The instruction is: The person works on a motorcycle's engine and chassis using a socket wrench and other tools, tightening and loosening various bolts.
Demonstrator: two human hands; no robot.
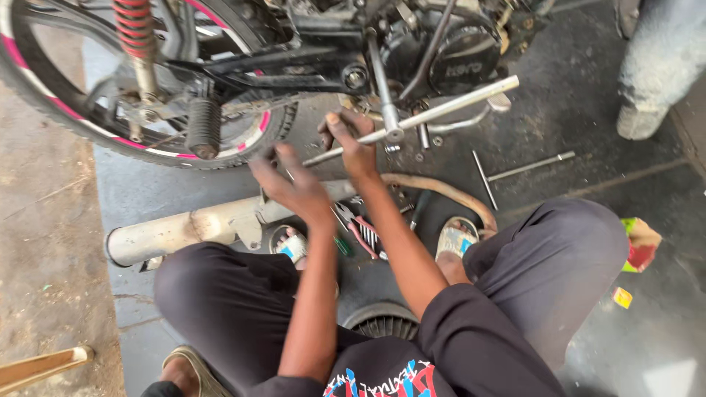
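Grey, oil-stained concrete floor [618, 353] is lying under everything, with a person squatting on it in dark trousers. At far left, the rear wheel [140, 88] of a motorcycle is standing with its pink-striped rim, a red coil shock absorber [134, 29] rising above it. Below the wheel, a pale detached exhaust pipe [184, 229] is lying on the floor, running toward the middle. The left hand [294, 187] is hovering just above the pipe's near end; it is blurred, its fingers [276, 158] look loosely spread and I cannot tell whether they are holding anything. Pliers with red handles [362, 234] are lying beside a sandalled foot under the arms. The right hand [351, 143] is curling its fingers around a long silver bar wrench [434, 112], which is slanting up to the right, near the black engine [463, 55]. Further right, a T-shaped metal tool [515, 170] is resting on the floor, well apart from the hands.
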